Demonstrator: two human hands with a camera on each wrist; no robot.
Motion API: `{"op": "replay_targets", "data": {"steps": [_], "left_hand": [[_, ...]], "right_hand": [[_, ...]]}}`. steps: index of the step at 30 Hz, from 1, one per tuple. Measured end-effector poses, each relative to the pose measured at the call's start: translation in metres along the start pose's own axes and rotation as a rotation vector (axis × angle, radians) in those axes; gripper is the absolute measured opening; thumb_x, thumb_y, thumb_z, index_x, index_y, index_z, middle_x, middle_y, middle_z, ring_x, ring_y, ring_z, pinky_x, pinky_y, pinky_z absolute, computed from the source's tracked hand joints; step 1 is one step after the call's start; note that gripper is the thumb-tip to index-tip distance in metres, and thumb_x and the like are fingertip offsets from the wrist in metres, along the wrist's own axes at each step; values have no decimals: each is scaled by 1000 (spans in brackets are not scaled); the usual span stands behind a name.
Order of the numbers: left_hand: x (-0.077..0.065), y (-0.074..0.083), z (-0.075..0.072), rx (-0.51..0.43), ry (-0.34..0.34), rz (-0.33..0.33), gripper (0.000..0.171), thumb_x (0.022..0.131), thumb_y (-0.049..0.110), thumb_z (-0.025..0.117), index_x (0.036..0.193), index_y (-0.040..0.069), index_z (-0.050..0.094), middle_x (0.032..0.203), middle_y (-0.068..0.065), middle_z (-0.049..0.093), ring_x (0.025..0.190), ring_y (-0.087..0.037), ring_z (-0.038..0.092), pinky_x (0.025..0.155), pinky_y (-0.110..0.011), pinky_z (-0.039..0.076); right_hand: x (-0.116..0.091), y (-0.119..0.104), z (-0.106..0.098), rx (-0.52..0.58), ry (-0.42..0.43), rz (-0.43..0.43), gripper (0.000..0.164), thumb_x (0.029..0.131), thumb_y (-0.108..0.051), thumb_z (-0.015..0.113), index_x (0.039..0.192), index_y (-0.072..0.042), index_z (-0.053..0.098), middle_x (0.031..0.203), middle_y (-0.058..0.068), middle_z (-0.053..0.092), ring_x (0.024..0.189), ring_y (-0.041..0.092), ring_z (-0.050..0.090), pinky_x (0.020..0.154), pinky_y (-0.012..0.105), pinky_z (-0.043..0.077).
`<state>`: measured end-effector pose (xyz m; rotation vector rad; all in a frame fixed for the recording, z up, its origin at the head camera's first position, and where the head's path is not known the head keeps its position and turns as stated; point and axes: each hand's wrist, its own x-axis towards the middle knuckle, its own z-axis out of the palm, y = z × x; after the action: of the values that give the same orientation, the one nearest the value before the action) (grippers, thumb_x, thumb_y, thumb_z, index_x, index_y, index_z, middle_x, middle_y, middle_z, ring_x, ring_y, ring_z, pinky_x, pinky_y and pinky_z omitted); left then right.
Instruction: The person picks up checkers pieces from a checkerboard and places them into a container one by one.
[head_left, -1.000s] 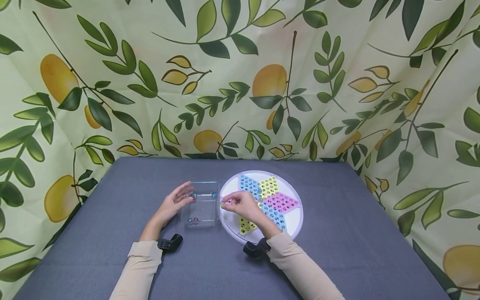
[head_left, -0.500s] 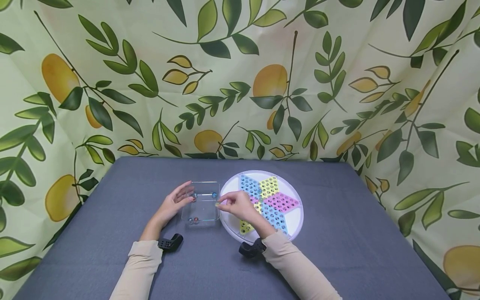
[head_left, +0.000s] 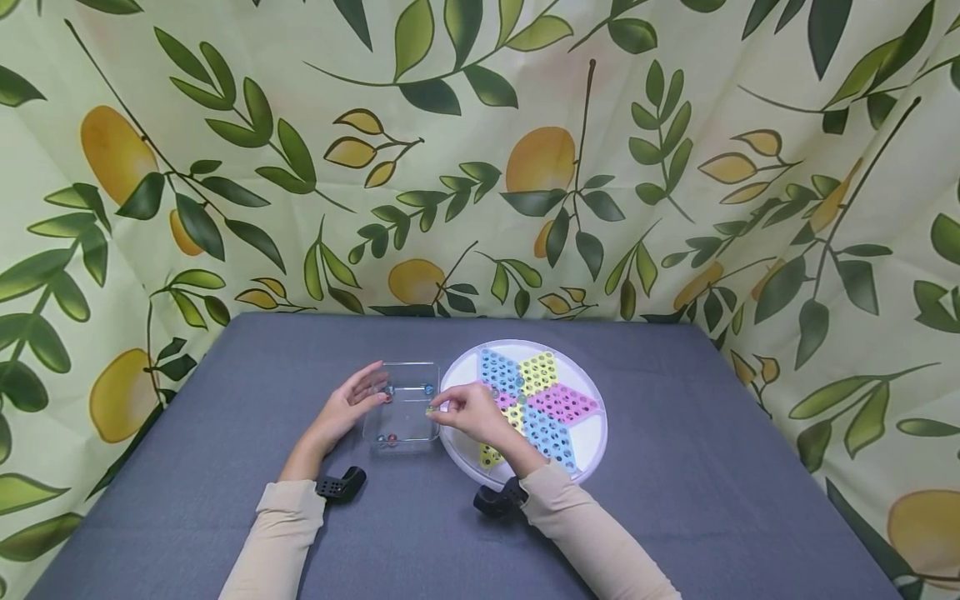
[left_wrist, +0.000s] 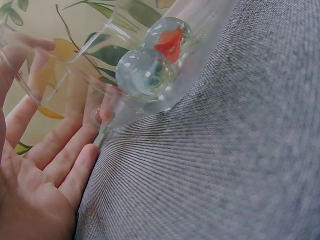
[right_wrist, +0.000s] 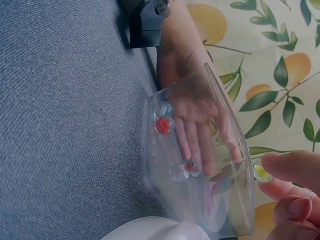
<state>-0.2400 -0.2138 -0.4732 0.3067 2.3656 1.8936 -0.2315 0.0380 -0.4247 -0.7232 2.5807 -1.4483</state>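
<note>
A clear plastic box stands on the cloth with several glass marbles inside. My left hand rests at its left wall; in the left wrist view the straight fingers lie against the outside. Between thumb and forefinger my right hand pinches a yellow marble, held just above the box's right rim. Two marbles, one clear and bluish and one with a red core, sit side by side in the near part of the box.
Touching or nearly touching the box's right side is a round white Chinese checkers board with a coloured star of holes. The right forearm covers part of it. Grey cloth covers the table, and a leaf-patterned curtain hangs behind.
My right hand has moved a little to the left with the marble, from the board's left edge to the box's right rim. The left hand has stayed in place.
</note>
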Motion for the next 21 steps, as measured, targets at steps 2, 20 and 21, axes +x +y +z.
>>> {"op": "replay_targets", "data": {"steps": [2, 20, 21], "left_hand": [[0, 0, 0, 1, 0, 2, 64, 95, 17, 60, 151, 9, 30, 150, -25, 41, 141, -41, 37, 91, -3, 39], [0, 0, 0, 9, 4, 6, 64, 95, 17, 59, 151, 8, 29, 149, -25, 42, 137, -33, 44, 94, -7, 42], [0, -1, 1, -1, 4, 10, 63, 95, 16, 59, 150, 7, 30, 148, -26, 42, 135, -28, 48, 93, -7, 43]], "right_hand": [[0, 0, 0, 7, -1, 3, 16, 79, -9, 75, 91, 2, 75, 55, 6, 54, 49, 2, 37, 44, 13, 26], [-5, 4, -2, 24, 8, -21, 23, 80, -9, 74, 99, 4, 73, 55, 4, 52, 48, -1, 37, 44, 13, 27], [-5, 4, -3, 22, 12, -21, 22, 80, -9, 74, 98, 4, 73, 56, 4, 52, 49, -1, 37, 44, 13, 27]]}}
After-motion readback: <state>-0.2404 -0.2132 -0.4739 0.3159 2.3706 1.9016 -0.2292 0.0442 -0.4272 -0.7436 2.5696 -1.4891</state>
